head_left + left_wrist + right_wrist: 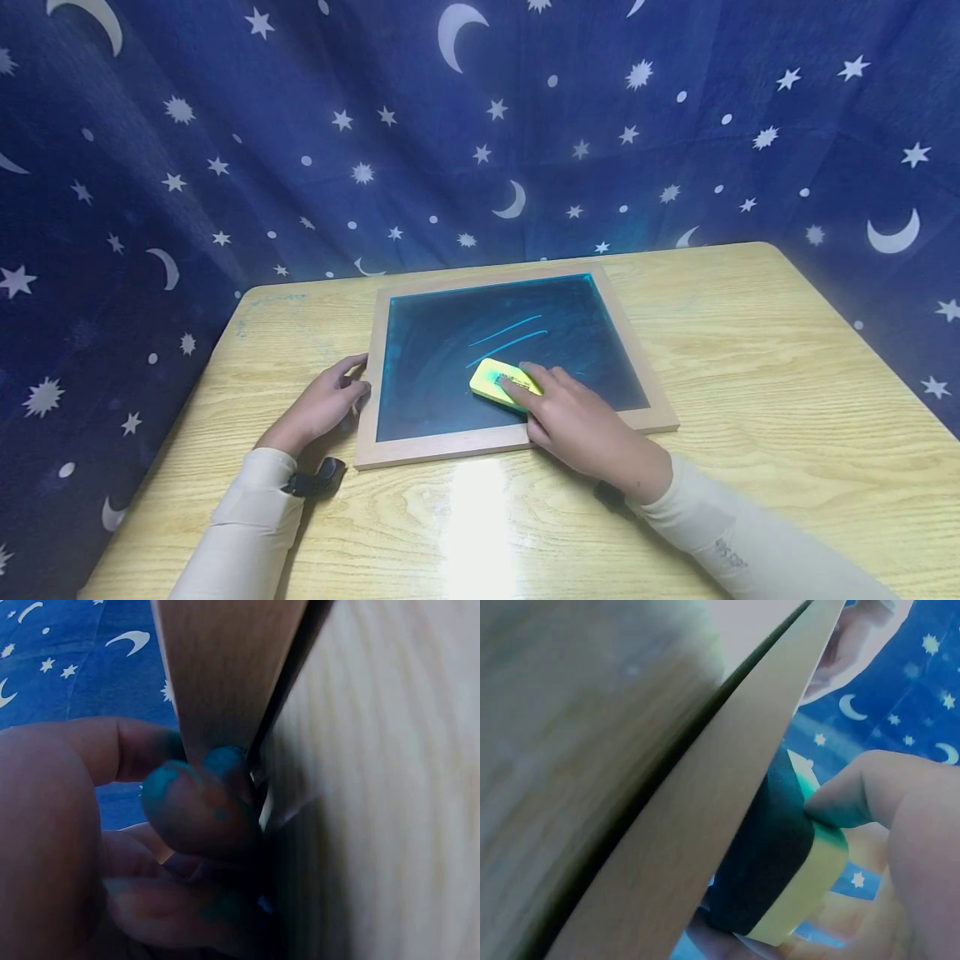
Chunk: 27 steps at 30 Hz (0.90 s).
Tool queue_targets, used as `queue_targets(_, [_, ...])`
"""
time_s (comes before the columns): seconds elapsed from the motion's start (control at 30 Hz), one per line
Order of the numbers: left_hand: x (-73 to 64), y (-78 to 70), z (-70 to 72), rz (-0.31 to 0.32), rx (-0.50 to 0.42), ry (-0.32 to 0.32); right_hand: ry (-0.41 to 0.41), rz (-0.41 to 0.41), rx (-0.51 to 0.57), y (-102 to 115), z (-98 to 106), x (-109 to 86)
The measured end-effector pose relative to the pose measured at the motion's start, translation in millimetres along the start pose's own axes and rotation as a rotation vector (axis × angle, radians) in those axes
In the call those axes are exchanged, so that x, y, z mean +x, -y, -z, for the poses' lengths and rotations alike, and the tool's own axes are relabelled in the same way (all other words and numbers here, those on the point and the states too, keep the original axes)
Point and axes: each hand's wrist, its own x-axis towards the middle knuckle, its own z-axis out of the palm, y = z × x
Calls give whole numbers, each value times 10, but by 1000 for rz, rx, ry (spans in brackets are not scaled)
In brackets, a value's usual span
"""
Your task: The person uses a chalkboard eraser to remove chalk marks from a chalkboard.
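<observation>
A wood-framed chalkboard (435, 408) lies on the table, with two blue chalk strokes (506, 342) on its dark surface. My right hand (577, 417) grips a yellow chalkboard eraser (486, 377) that rests on the lower middle of the board. In the right wrist view the eraser's dark pad (769, 847) faces the board, and the thumb presses its yellow side. At the left side of the frame (225, 675), my left hand (326, 404) holds the edge with bent fingers. Blue chalk dust coats its fingertips (169, 787). Some of the left fingers are hidden beneath others.
The light wood table (750, 350) extends around the board on all sides. Blue chalk smudges (273, 300) mark its far left corner. A dark blue curtain (420, 125) with moons and stars hangs behind. Black wrist straps (318, 479) sit at the cuffs.
</observation>
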Motion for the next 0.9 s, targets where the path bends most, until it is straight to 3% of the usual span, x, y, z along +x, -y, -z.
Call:
queue_targets(0.33, [-2, 1, 3, 0, -19, 2, 5, -160, -29, -233, 73, 47])
queue_targets(0.57, [-12, -19, 2, 16, 33, -13, 15, -233, -53, -374, 137, 62])
queue_targets(0.9, [-7, -17, 6, 12, -32, 4, 13, -255, -80, -413, 225, 46])
